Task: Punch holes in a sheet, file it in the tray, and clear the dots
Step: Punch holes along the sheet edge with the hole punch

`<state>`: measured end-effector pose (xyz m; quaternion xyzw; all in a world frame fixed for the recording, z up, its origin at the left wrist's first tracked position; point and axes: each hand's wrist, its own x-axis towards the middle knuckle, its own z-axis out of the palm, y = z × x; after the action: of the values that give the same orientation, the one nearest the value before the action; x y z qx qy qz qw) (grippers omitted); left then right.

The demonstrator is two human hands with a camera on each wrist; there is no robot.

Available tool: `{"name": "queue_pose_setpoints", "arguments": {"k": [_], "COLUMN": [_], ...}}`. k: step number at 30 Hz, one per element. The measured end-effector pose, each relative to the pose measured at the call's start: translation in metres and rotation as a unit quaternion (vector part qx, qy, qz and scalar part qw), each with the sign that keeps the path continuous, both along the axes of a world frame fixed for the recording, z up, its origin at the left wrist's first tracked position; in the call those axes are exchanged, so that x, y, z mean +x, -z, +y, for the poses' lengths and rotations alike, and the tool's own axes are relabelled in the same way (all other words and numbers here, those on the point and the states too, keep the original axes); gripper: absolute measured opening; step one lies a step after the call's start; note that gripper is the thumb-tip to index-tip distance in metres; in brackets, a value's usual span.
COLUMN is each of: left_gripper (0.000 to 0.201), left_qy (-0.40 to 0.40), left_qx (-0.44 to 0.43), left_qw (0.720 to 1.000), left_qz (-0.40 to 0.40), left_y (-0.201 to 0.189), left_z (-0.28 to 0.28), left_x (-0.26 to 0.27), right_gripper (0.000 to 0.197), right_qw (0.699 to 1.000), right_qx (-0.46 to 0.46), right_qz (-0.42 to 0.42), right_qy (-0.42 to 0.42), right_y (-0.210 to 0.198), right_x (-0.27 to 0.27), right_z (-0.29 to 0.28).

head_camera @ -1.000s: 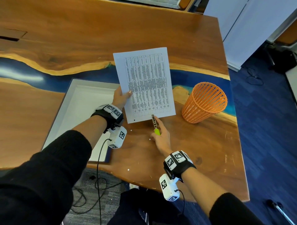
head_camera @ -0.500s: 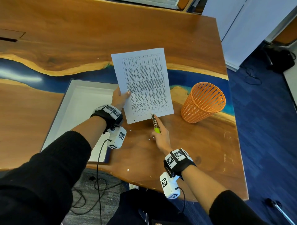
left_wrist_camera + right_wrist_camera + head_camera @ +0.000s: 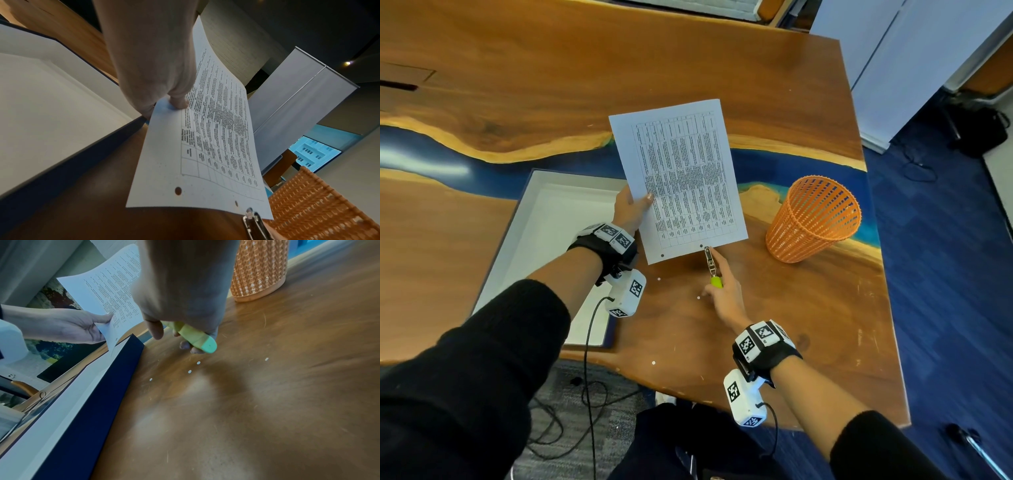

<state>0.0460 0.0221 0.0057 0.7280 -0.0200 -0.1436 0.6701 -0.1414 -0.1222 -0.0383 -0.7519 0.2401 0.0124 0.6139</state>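
My left hand (image 3: 629,207) pinches the left edge of a printed sheet (image 3: 681,178) and holds it up off the wooden table. Two punched holes show near the sheet's (image 3: 207,146) near edge. My right hand (image 3: 726,291) grips a metal hole punch (image 3: 710,262) with a green handle (image 3: 197,337); the punch's head sits at the sheet's near edge, just right of the second hole. Several small white paper dots (image 3: 658,279) lie on the table in front of the hands, also seen as dots (image 3: 198,363) in the right wrist view. A white tray (image 3: 544,212) with a dark blue rim lies to the left.
An orange mesh basket (image 3: 813,219) stands upright on the table to the right of the sheet. The table's near edge (image 3: 688,387) runs just behind my wrists, its right edge beyond the basket. Cables hang below the table.
The sheet has shifted slightly left and up with my left hand. The punch head stays at the sheet's near edge, and a second hole now shows beside it.
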Motion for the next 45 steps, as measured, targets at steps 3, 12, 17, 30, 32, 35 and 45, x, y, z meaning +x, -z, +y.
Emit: {"name": "queue_pose_setpoints", "arguments": {"k": [3, 12, 17, 30, 32, 35, 45], "left_gripper": [0.042, 0.045, 0.044, 0.043, 0.044, 0.045, 0.045], "left_qy": [0.005, 0.038, 0.047, 0.045, 0.045, 0.058, 0.060], "left_qx": [0.003, 0.005, 0.003, 0.008, 0.007, 0.007, 0.011], "left_qw": [1.000, 0.999, 0.999, 0.999, 0.999, 0.998, 0.998], "left_qz": [0.007, 0.014, 0.006, 0.013, 0.011, 0.005, 0.011], "left_y": [-0.002, -0.001, -0.001, -0.004, -0.004, -0.002, 0.000], "left_z": [0.002, 0.005, 0.010, 0.014, 0.013, 0.014, 0.013], "left_x": [0.001, 0.002, 0.001, 0.005, 0.005, 0.004, 0.005], "right_gripper": [0.083, 0.054, 0.022, 0.017, 0.015, 0.017, 0.019], "right_qw": [1.000, 0.998, 0.995, 0.995, 0.995, 0.995, 0.993], "right_qx": [0.001, 0.014, -0.006, -0.012, -0.012, -0.015, -0.032], "right_qz": [0.009, 0.039, 0.072, 0.069, 0.070, 0.071, 0.093], "right_qy": [0.008, 0.054, 0.067, 0.071, 0.075, 0.073, 0.066], "right_y": [0.002, 0.005, 0.005, 0.006, 0.005, 0.006, 0.015], "right_x": [-0.001, 0.001, 0.002, -0.001, -0.001, 0.000, 0.002], "right_z": [-0.003, -0.014, -0.023, -0.027, -0.026, -0.026, -0.027]}}
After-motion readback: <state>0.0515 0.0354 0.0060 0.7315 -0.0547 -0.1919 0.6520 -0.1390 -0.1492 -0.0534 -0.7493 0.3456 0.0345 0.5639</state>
